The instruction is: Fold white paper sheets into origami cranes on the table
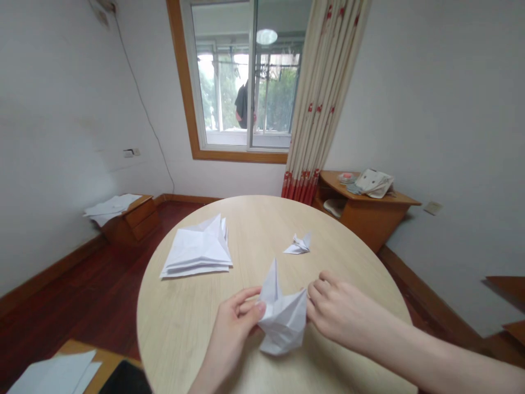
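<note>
A folded white paper figure is held just above the round light-wood table, near its front edge. My left hand pinches its left side with thumb and fingers closed on the paper. My right hand grips its right flap, fingers curled on the edge. One pointed flap sticks upward between the hands. A small finished paper figure lies farther back on the table. A stack of folded white sheets rests at the table's left.
A low wooden cabinet with papers stands by the left wall. A corner shelf with cloth items stands at the right, beside a curtain and window. Loose sheets lie on a wooden surface at bottom left.
</note>
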### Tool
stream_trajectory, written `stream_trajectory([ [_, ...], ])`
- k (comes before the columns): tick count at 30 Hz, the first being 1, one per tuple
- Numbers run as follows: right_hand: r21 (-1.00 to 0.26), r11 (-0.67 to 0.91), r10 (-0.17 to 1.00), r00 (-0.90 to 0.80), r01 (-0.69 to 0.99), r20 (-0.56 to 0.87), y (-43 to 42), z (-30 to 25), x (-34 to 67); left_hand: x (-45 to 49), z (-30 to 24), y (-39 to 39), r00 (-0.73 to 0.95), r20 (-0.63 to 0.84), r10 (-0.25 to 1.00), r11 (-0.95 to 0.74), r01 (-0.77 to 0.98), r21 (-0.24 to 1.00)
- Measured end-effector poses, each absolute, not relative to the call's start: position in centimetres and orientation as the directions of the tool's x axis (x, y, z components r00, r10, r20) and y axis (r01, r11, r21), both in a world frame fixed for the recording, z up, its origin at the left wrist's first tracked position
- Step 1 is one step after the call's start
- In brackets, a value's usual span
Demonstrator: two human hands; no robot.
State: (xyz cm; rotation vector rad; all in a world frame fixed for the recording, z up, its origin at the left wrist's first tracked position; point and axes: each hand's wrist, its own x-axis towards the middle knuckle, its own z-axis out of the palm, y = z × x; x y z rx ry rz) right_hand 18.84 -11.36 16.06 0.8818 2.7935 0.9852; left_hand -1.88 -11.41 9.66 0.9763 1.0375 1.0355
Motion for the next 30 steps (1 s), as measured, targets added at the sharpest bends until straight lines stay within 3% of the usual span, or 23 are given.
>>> stream_trajectory([
  [4,0.663,0.607,0.495,-0.861,0.437,0.114,-12.0,15.6,18.7,-1.7,10.5,-10.3,0.189,-0.122,0.974,0.151,-0.152,0.977],
  [10,0.523,0.688,0.536,-0.838,0.503,0.102,-11.4,14.0,20.0,-0.5,11.8,-10.1,0.087,0.188,0.978,-0.188,-0.011,0.982],
  [16,0.553,0.555,0.566,-0.769,0.621,0.297,-10.9,11.7,21.1,0.4,10.8,-11.8,0.007,0.402,0.916,-0.401,0.091,0.912],
  [25,0.572,0.481,0.511,-0.743,0.664,0.433,-11.2,9.1,19.0,1.2,9.2,-12.2,0.0,0.378,0.926,-0.374,0.143,0.916],
  [30,0.478,0.448,0.521,-0.655,0.755,0.547,-11.4,10.1,19.0,1.4,7.9,-11.4,-0.006,0.35,0.937,-0.35,-0.051,0.935],
])
